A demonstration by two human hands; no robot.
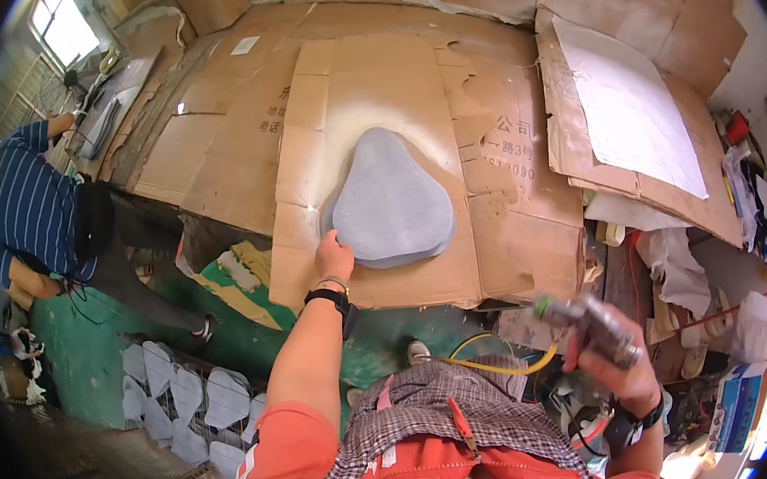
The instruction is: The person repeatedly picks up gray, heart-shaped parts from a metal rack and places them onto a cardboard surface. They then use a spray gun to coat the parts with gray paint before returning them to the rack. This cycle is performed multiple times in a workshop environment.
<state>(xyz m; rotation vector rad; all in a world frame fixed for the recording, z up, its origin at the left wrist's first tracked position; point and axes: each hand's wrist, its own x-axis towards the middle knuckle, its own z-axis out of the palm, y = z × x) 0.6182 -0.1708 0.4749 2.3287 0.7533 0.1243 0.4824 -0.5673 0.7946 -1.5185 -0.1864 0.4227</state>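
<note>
A grey, rounded-triangle foam cushion (390, 193) lies flat on a cardboard sheet (312, 265), its narrow end pointing away from me. My left hand (335, 259) is closed at the cushion's near left edge, fingertips pinching its side. Off the table to the right, my right hand (633, 384) is wrapped round a metal spray gun (601, 334). A yellow hose (507, 372) runs by the gun across my front. Pale overspray surrounds the far end of the cushion on the cardboard.
Flattened cardboard covers the table (218, 154). A white sheet (631, 105) lies on more cardboard at right. Several grey pads (186, 392) rest on a rack at lower left. Another person in a striped shirt (25, 205) works at far left. Clutter and plastic bags (766, 332) crowd the right side.
</note>
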